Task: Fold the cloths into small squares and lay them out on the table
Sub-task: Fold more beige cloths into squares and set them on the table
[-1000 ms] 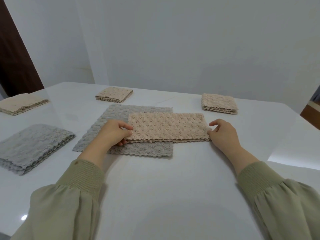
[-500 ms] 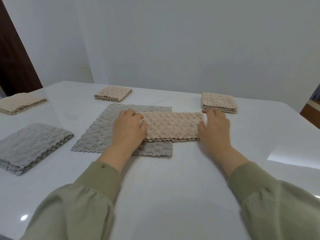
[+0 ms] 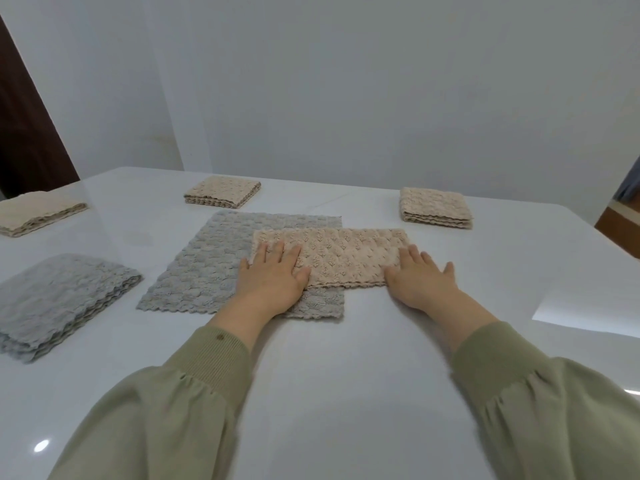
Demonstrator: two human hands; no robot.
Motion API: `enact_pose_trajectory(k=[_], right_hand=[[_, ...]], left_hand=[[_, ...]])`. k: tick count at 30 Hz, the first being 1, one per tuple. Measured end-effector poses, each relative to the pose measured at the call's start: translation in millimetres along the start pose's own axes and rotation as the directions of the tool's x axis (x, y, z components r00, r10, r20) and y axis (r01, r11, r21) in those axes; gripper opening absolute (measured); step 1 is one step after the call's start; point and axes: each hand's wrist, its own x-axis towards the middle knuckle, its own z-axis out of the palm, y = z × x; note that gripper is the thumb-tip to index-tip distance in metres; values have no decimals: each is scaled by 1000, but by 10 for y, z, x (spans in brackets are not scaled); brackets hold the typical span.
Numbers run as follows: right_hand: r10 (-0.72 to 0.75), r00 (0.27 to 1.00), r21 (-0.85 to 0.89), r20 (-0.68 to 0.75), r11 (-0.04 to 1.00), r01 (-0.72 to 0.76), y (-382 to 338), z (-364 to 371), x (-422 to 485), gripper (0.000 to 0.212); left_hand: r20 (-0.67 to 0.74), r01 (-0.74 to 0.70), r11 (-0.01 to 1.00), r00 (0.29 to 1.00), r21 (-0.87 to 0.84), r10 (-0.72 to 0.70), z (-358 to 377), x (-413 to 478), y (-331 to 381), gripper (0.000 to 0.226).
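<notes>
Two flat hands press a beige cloth [image 3: 343, 258], folded into a long strip with a scalloped near edge: left hand [image 3: 273, 282] and right hand [image 3: 420, 280], fingers straight, at its ends. Open desk [image 3: 346, 375] lies nearer.

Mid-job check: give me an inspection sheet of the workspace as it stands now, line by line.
Surface: white glossy table, some glare spots.
Job's things: beige strip, folded long, lies partly on the unfolded grey cloth; centre beige square and right beige square sit folded at the far side; beige stack far left; grey stack near left.
Clutter: nothing seen.
Grippers: left hand flat on the strip's left end; right hand flat at its right end.
Cables: nothing seen.
Surroundings: white wall; dark brown panel at left.
</notes>
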Motion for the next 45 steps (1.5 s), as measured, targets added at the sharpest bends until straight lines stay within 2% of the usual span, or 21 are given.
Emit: enact_pose_trajectory(k=[1,3,6,9,11,13,15,17,18,20,22,23,25,28,35,37,39,42,45], right_hand=[[30,999,-15,-10,999,-31,4,-15,-7,63],[18,992,-33,-123,999,-22,-87,-52,-10,60],[-173,939,51,-298,979,197,-400,-149,77,54],[-333,914,130,-230,921,368,-716,-152,225,50],[-405,909,59,-102,909,412,-795,-56,324,50],[-372,927,26,-38,927,373,-711,-8,416,52],[-276,960,6,-48,961,277,-545,-11,495,53],[-185,981,-29,-55,982,184,-403,-16,535,55],[-163,985,-36,-56,986,161,-366,-11,540,56],[-152,987,-33,-54,988,150,-351,8,529,57],[-153,987,-33,-49,988,151,-362,17,530,57],[-151,987,-34,-50,988,149,-361,21,534,57],[-146,988,-35,-52,989,145,-360,29,547,57],[-137,990,-21,-44,990,136,-355,34,572,57],[-88,996,106,-21,990,89,-126,-1,673,58],[-77,995,159,-63,984,86,-57,-38,714,50],[-34,978,257,-207,963,88,-25,-66,744,40],[27,926,365,-378,923,122,9,-101,773,45],[4,935,303,-354,947,110,55,-93,840,33]], left_hand=[[-3,-1,1000,1000,5,1,-2,-2,1,57],[-4,-3,1000,1000,7,3,-10,-1,3,57],[15,2,1000,1000,4,-2,-22,1,11,57],[31,5,1000,999,1,-5,-30,-1,24,57],[42,10,1000,999,-8,-9,-35,3,23,57],[90,28,1000,996,6,-28,-98,8,19,59],[156,73,995,984,66,-83,-212,19,59,64],[154,135,980,975,148,-157,-346,49,176,66],[106,154,969,978,195,-177,-399,83,254,62],[-37,129,957,992,261,-123,-444,167,417,50],[-179,17,978,984,206,20,-345,291,519,46],[-196,-70,986,976,153,99,-273,351,549,48],[-114,-186,980,975,69,193,-125,457,553,52],[29,-139,990,990,-9,139,-15,540,428,57],[7,24,999,1000,32,-24,-12,467,41,64],[14,67,997,998,29,-67,-16,459,-6,66],[11,71,997,997,31,-71,-17,465,-17,66],[9,73,996,997,41,-73,-9,468,-1,66],[-57,67,994,996,84,-62,-11,463,18,67]])
